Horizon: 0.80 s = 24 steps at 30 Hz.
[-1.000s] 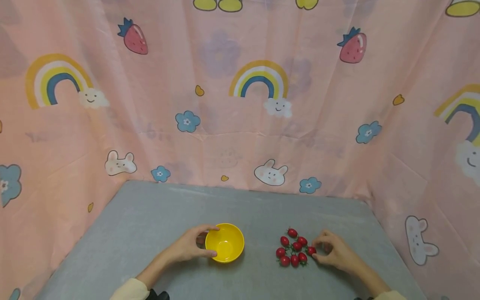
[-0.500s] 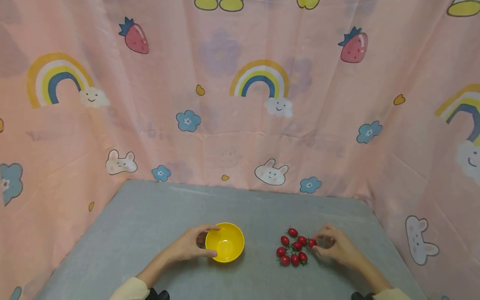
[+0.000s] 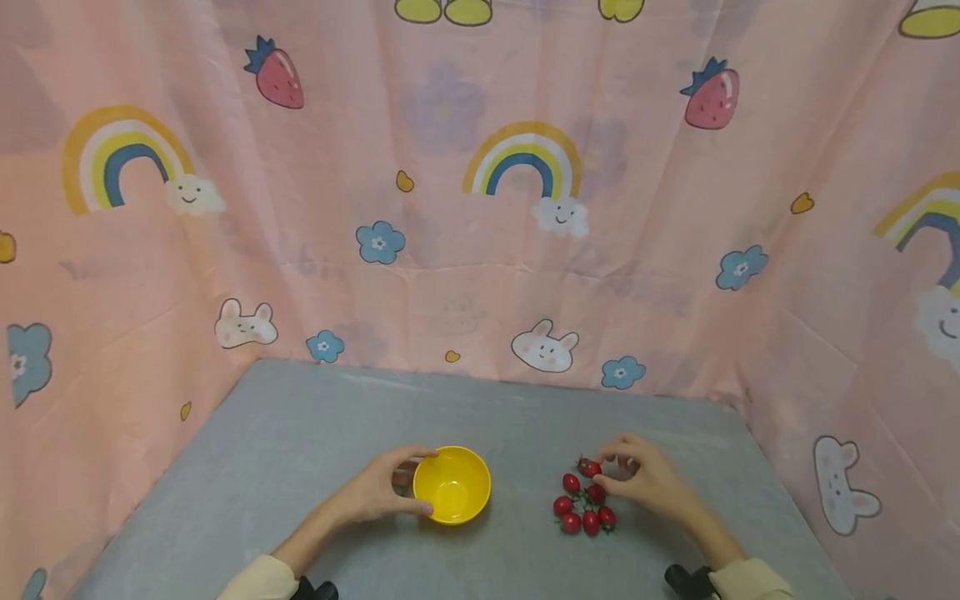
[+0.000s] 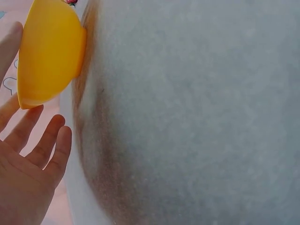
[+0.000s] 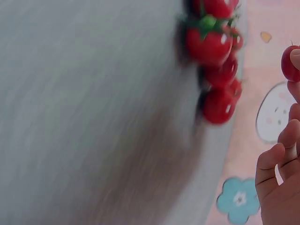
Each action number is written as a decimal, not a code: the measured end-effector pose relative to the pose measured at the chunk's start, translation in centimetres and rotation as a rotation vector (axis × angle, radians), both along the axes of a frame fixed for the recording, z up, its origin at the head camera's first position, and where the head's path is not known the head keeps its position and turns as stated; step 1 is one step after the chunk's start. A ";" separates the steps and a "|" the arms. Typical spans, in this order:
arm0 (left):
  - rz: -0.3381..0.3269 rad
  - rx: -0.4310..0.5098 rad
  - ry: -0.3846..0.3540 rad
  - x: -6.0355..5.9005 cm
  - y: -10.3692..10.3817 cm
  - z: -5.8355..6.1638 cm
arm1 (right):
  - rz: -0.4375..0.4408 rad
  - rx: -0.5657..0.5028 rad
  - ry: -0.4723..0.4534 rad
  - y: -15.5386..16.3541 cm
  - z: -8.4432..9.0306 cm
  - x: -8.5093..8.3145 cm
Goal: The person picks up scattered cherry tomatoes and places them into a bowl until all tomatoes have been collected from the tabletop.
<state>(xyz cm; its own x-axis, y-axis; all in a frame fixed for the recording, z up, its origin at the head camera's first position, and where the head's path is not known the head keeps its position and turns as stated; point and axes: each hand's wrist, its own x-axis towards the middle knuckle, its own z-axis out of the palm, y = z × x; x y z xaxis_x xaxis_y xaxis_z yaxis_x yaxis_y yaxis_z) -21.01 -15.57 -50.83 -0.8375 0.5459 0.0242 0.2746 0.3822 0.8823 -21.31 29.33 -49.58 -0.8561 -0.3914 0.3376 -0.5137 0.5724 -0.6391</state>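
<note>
A yellow bowl stands on the grey tabletop, left of the tomatoes. My left hand holds it by the left side, thumb at the near rim and a finger at the far rim. In the left wrist view the bowl shows from the side, with the other fingers spread below it. My right hand pinches a cherry tomato at the far right of the pile. The right wrist view shows this tomato between thumb and fingertip, off the table. Several red cherry tomatoes with green stems lie beneath and beside that hand.
The grey tabletop meets pink printed curtains at the back and both sides. Black wrist straps and pale sleeves show at the front edge of the head view.
My right hand has drawn a tomato from the right edge of the pile and carried it up and leftward, over the far tomatoes. The left hand and bowl keep their place.
</note>
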 end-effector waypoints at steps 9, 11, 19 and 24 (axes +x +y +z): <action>0.009 -0.019 0.011 0.2 -0.1 0.0 | 0.132 -0.105 0.011 -4.0 0.2 -1.1; 0.010 -0.020 0.010 0.2 -0.2 0.0 | 0.145 -0.107 0.014 -4.7 0.3 -1.2; 0.010 -0.032 0.015 0.1 -0.3 -0.1 | 0.159 -0.073 -0.030 -7.2 0.4 -1.6; 0.010 -0.034 0.020 0.1 -0.3 -0.1 | 0.174 -0.073 -0.065 -8.5 0.7 -1.6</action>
